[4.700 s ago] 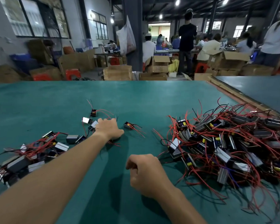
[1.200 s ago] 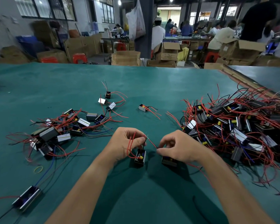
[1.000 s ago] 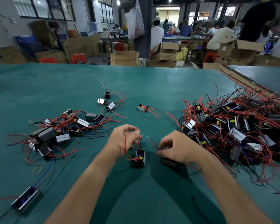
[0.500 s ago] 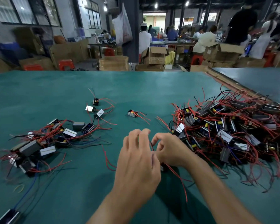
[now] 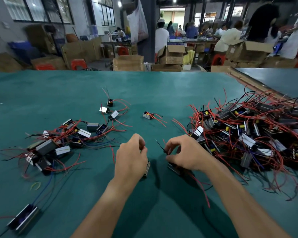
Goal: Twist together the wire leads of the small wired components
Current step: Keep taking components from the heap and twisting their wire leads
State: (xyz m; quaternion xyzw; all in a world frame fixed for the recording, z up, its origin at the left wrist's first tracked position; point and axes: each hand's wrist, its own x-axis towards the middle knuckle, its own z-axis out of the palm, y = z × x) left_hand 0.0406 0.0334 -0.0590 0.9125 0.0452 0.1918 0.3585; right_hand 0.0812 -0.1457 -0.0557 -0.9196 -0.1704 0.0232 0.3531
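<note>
Head camera, looking down at the bench: the right hand (image 5: pixel 187 155) has thumb and forefinger pinched on a thin black lead (image 5: pixel 159 146) that pokes up and to the left from the fingertips. Its small wired component (image 5: pixel 175 168) sits on the mat just under the palm. The left hand (image 5: pixel 131 158) is close by but apart, fingers curled in toward the thumb. I cannot tell whether they hold a wire. A second component (image 5: pixel 147 169) shows at that hand's right edge. Further out on the green table (image 5: pixel 144 86), a lone component (image 5: pixel 148 115) lies beyond the hands, a big tangled pile (image 5: pixel 248 134) lies to the right, and a smaller pile (image 5: pixel 58 143) lies to the left.
</note>
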